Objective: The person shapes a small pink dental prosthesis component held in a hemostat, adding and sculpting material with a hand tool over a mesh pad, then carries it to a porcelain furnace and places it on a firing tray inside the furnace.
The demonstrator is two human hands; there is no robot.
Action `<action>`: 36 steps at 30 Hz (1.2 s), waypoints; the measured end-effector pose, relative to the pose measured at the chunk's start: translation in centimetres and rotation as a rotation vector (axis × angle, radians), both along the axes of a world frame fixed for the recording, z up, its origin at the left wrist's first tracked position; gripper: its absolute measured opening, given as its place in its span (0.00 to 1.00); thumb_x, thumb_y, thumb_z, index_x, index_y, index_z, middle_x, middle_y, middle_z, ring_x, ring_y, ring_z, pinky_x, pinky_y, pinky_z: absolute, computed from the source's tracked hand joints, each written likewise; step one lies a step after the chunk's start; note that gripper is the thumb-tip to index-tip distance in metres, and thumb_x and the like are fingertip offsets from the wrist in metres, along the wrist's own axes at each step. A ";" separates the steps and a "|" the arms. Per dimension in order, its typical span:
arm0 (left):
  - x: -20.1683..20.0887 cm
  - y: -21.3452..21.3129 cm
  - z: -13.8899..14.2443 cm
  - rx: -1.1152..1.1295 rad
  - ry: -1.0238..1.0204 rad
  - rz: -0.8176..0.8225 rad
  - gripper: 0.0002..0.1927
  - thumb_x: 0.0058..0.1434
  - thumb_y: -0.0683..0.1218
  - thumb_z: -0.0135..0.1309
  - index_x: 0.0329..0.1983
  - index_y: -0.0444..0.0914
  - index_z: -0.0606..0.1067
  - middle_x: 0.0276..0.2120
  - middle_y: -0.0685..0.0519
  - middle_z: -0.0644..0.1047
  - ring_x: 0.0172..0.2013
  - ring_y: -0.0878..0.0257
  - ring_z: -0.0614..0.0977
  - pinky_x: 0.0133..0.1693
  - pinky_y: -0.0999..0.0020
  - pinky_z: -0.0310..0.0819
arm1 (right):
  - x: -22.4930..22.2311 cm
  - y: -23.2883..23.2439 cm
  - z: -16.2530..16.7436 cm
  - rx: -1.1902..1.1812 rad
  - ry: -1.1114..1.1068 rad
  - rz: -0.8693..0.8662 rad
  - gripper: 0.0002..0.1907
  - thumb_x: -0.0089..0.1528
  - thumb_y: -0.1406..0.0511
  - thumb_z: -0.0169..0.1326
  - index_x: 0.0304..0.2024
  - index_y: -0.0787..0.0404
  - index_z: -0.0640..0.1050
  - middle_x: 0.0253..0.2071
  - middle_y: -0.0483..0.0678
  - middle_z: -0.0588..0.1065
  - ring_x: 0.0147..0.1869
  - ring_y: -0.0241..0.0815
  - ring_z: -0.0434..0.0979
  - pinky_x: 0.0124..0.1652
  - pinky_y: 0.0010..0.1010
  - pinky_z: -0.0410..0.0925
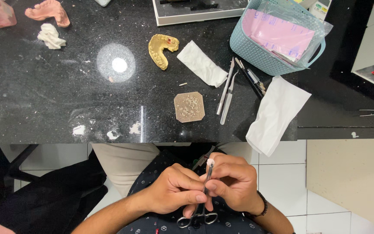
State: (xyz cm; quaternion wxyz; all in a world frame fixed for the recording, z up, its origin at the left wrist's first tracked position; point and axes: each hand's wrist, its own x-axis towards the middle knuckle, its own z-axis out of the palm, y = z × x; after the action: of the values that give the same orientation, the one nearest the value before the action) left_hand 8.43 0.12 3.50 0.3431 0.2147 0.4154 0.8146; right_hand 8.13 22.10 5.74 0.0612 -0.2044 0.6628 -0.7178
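Below the black counter's front edge, over my lap, my left hand and my right hand meet around metal scissor-handled forceps. The left fingers pinch the shaft just above the finger rings. The right fingers close around the upper part near the tip, where a small pale piece shows. On the counter lie a yellow dental cast and a square tan honeycomb tray.
Two tweezers and dark-handled tools lie beside a folded white tissue. A blue basket holds pink sheets. A white paper bag hangs over the edge. A pink cast and plaster lumps sit far left.
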 end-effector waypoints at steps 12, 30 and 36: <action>-0.1 0.1 -0.2 0.052 -0.029 -0.053 0.09 0.72 0.40 0.56 0.48 0.29 0.81 0.39 0.43 0.83 0.25 0.65 0.82 0.27 0.74 0.77 | 0.5 0.1 0.1 -0.018 0.072 -0.009 0.13 0.63 0.65 0.66 0.31 0.66 0.78 0.28 0.47 0.74 0.33 0.40 0.71 0.35 0.32 0.66; -0.2 0.1 -0.4 0.052 0.009 -0.069 0.09 0.73 0.42 0.56 0.47 0.30 0.81 0.40 0.45 0.84 0.24 0.66 0.79 0.27 0.74 0.74 | 0.6 -0.2 0.8 0.025 0.111 -0.022 0.11 0.62 0.64 0.66 0.36 0.69 0.82 0.30 0.49 0.77 0.33 0.40 0.74 0.33 0.30 0.68; -0.3 0.2 -1.0 0.084 0.013 -0.070 0.11 0.75 0.45 0.53 0.49 0.31 0.81 0.40 0.46 0.84 0.24 0.67 0.78 0.27 0.74 0.73 | 0.6 -0.4 0.7 0.033 0.104 -0.052 0.11 0.61 0.64 0.67 0.35 0.67 0.81 0.29 0.47 0.77 0.31 0.38 0.72 0.33 0.28 0.67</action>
State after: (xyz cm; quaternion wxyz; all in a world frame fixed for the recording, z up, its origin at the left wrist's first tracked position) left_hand 8.16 0.29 2.53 0.3595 0.2486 0.3752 0.8174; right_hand 8.74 21.66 6.42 0.0114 -0.2233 0.6820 -0.6963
